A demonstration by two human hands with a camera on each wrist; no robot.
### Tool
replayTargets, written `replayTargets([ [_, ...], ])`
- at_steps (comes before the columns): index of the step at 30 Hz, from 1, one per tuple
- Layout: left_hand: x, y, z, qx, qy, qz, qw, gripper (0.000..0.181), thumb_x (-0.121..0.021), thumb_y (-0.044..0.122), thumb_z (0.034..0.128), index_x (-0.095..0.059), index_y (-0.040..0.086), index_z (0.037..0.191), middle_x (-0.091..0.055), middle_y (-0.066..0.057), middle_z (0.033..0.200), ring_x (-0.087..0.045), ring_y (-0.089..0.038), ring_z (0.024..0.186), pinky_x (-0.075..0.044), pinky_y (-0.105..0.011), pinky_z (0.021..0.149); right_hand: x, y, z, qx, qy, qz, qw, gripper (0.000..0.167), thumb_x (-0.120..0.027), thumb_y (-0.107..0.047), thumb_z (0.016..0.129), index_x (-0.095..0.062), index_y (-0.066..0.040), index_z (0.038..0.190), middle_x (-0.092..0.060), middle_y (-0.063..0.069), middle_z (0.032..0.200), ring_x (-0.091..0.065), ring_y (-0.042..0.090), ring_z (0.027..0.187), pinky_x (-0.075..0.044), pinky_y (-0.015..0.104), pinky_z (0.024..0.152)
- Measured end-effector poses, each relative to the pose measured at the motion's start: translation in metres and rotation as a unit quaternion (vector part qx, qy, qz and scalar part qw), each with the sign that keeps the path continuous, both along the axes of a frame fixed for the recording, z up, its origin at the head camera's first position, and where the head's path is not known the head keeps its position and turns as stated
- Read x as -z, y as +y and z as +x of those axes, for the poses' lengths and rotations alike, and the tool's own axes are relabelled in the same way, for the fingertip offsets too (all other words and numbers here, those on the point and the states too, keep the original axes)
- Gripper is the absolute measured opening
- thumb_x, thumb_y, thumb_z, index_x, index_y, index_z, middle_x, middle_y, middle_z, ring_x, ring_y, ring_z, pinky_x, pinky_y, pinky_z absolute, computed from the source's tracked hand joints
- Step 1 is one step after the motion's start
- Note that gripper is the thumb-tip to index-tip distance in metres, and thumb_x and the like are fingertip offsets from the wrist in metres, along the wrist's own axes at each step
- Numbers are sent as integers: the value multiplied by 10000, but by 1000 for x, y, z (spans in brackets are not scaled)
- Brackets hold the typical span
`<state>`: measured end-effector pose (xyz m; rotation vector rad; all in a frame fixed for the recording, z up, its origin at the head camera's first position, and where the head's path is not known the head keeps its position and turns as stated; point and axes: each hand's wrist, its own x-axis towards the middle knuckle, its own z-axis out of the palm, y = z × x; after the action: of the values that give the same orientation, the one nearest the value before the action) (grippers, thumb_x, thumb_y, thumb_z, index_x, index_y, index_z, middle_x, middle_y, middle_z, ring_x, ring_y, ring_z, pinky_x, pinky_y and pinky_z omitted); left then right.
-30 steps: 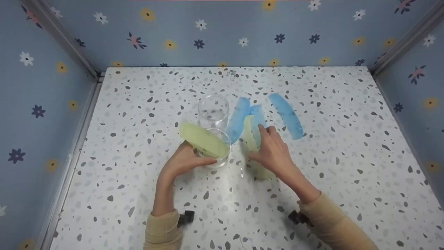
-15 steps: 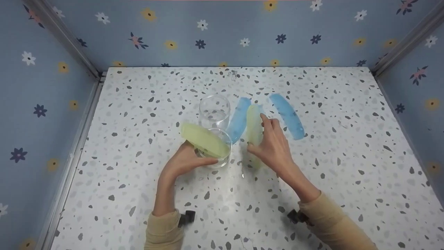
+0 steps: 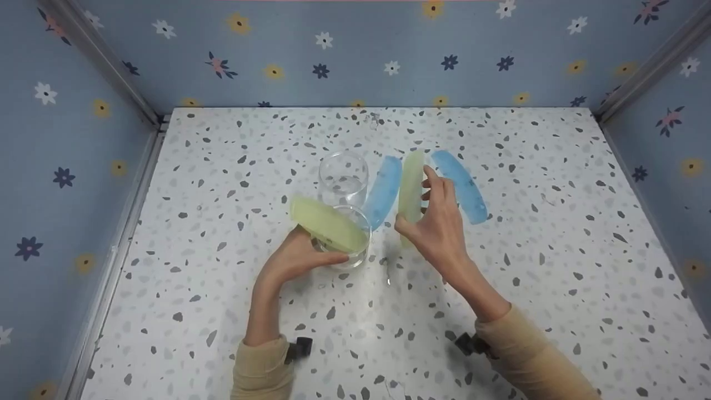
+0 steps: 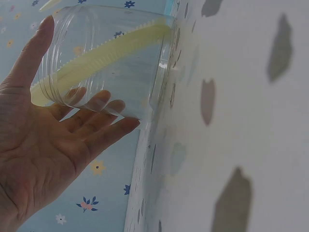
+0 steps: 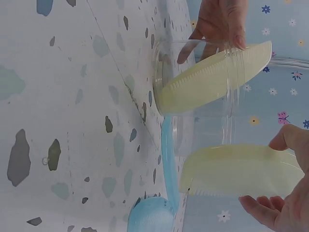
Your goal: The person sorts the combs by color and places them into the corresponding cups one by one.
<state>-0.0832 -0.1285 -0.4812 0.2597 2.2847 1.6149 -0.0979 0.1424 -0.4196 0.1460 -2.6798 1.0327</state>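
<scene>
As right fingers [image 5: 258,209] pinch toothed comb [image 5: 227,166] | left fingers [image 4: 114,133]: clear cylindrical jar [image 4: 140,77]

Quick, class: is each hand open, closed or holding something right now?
Left hand: holding a clear jar with a yellow comb leaning in it.
Right hand: holding a second yellow comb.

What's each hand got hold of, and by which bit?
The right hand holds a yellow-green comb by its two long edges, between thumb and fingers. The left hand holds the nearer clear jar around its side.
</scene>
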Motion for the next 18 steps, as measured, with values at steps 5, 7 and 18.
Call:
replayTargets([
  [5,-1,0,1,-29,-55,-87,9999,962,-924,422,729,-389,238,1508,-574,14,1420,-472,-206,1431,-311,-484,1265,-4,-3,-1,-26,237,-386,9990,879,-754,-113,766,-381,-67,1561,-523,174,1280,-614,277,1068,-637,364,866],
  [7,-1,0,1,-40,-57,-121,9999,971,-922,433,728,-383,241,1513,-568,18,1427,-465,-204,1440,-308,-480,1267,-6,-4,-1,-35,362,-467,9982,873,-756,-113,771,-384,-65,1559,-528,165,1275,-611,256,1064,-641,368,866],
  [18,-1,0,0,-22,-25,-102,9999,960,-925,416,727,-395,240,1507,-572,18,1424,-474,-208,1431,-319,-480,1262,-14,-10,0,-179,949,-842,9918,873,-767,-77,769,-381,-41,1552,-545,160,1273,-621,262,1077,-640,336,877],
])
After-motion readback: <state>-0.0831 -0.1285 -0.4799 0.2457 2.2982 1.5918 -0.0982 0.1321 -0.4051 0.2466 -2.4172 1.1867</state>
